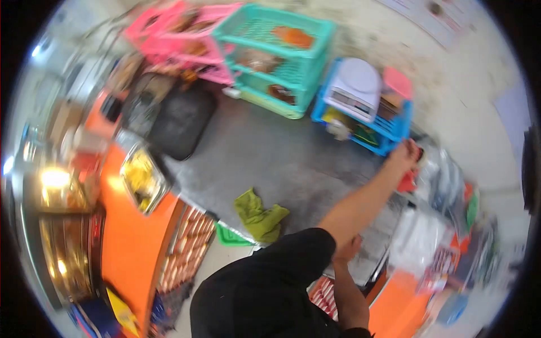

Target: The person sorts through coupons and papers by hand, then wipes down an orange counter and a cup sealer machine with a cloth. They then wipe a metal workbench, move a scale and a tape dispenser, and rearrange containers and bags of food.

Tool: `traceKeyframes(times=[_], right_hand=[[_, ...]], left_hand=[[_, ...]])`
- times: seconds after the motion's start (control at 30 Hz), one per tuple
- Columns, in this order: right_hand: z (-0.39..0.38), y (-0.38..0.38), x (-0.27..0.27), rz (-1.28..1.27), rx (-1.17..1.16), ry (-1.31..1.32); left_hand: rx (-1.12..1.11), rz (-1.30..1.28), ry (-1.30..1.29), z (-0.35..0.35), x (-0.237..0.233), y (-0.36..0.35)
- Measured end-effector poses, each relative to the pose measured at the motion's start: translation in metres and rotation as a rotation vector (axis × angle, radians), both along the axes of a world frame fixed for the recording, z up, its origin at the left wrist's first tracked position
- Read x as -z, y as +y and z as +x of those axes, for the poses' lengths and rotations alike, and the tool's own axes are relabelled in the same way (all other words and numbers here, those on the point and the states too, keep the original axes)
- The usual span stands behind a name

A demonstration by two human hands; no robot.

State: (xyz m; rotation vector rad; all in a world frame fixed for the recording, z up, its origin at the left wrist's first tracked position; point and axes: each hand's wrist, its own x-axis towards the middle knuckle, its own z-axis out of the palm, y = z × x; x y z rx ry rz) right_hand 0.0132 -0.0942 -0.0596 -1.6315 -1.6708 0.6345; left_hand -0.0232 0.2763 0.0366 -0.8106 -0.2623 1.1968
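Note:
My left hand [404, 156] is stretched out to the right, at the corner of the blue basket [384, 147]. Its fingers look curled around something small and dark, too blurred to name, with a red item [407, 181] just below. Under my left forearm, my right hand [348, 249] is held over the near edge of the dark metal table [270, 152]; its fingers are smeared and partly hidden. On the blue basket rests a white scale [355, 90]. A crumpled green cloth [260, 217] lies at the table's front edge.
Teal stacked baskets [276, 67] and pink baskets [186, 45] stand at the back. A black lidded container [180, 121] is at the left, near a metal tray of yellow food [141, 177] on an orange counter [127, 242]. Plastic bags [420, 239] hang or lie at the right.

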Motion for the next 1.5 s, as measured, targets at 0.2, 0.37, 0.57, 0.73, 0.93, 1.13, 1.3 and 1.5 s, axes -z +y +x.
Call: traceKeyframes(times=[0.2, 0.37, 0.57, 0.73, 0.93, 1.13, 1.3, 1.5], right_hand=[[0.001, 0.002, -0.008, 0.262, -0.170, -0.391], [-0.001, 0.002, -0.009, 0.287, -0.177, -0.412], [0.000, -0.001, -0.011, 0.307, -0.176, -0.452], [0.023, 0.012, 0.006, 0.090, -0.124, -0.097], [0.021, 0.178, 0.051, 0.230, 0.069, -0.455], [-0.195, 0.184, -0.007, 0.243, -0.116, -0.474], [-0.219, 0.185, 0.015, 0.047, -0.579, 0.052], [-0.276, 0.233, 0.003, 0.125, -0.078, -0.426]], left_hand=[[0.285, 0.050, 0.798, -0.019, -0.045, -0.074], [-0.270, 0.725, 2.258, -0.126, 0.000, -0.260], [0.794, 0.001, 3.173, -0.274, 0.018, -0.449], [0.343, 0.062, 3.042, -0.274, 0.049, -0.462], [-0.146, -0.651, 2.096, -0.324, -0.006, -0.477], [-0.389, -0.741, 1.830, -0.359, -0.028, -0.491], [0.056, -0.299, 2.940, -0.350, 0.007, -0.464], [0.060, -0.511, 2.951, -0.401, 0.027, -0.507]])
